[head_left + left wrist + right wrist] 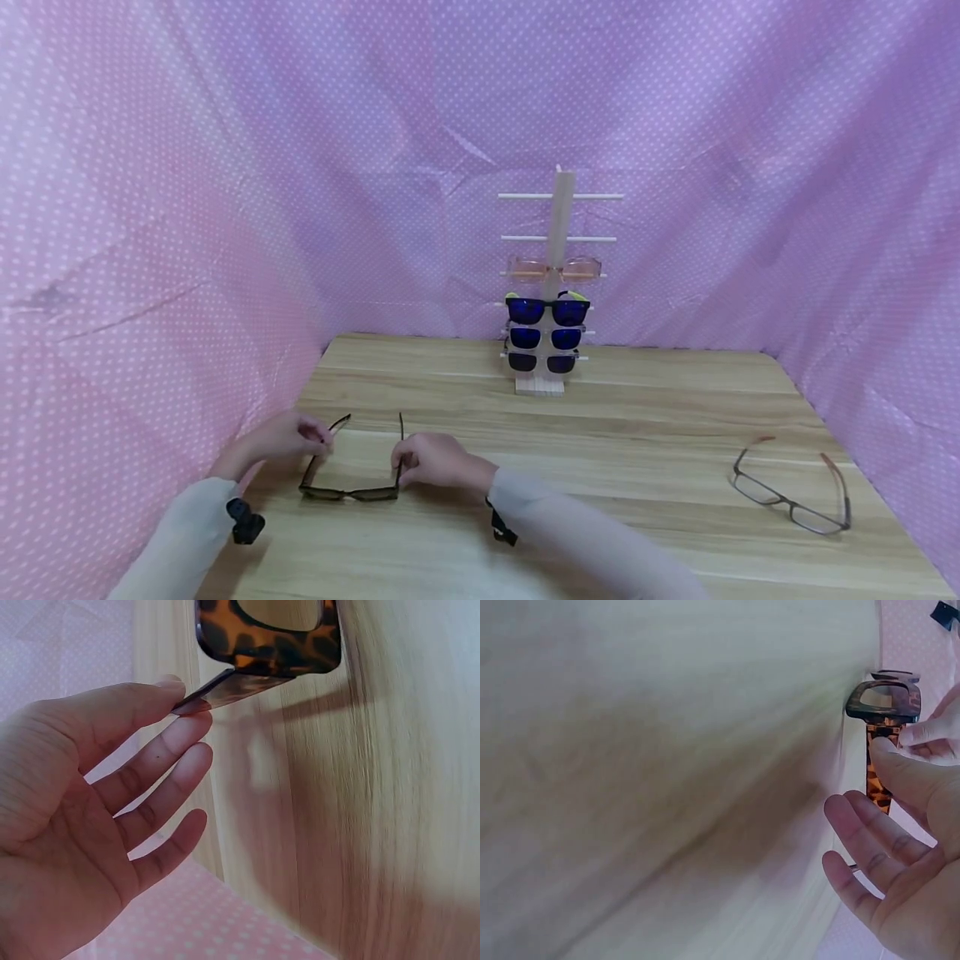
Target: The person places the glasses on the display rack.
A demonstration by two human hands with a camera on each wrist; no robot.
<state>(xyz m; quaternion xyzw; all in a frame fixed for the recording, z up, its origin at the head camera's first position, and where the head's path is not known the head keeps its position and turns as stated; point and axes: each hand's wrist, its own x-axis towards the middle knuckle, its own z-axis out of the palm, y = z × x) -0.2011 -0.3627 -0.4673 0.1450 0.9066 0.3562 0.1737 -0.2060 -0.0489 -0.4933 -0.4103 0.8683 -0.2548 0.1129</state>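
Observation:
Both hands hold one pair of tortoiseshell sunglasses just over the left part of the table, temples spread and pointing away from the person. My left hand pinches one temple between thumb and index finger; in the left wrist view its other fingers are loosely bent. On the opposite side my right hand pinches the other temple, and the right wrist view shows the thumb on the mottled brown temple. The front frame shows close up at the top of the left wrist view.
A wooden eyewear stand at the back carries pink-tinted glasses and several dark-lensed sunglasses below, with bare white rods above. Thin-framed eyeglasses lie unfolded on the right of the wooden table. Pink dotted cloth surrounds the table.

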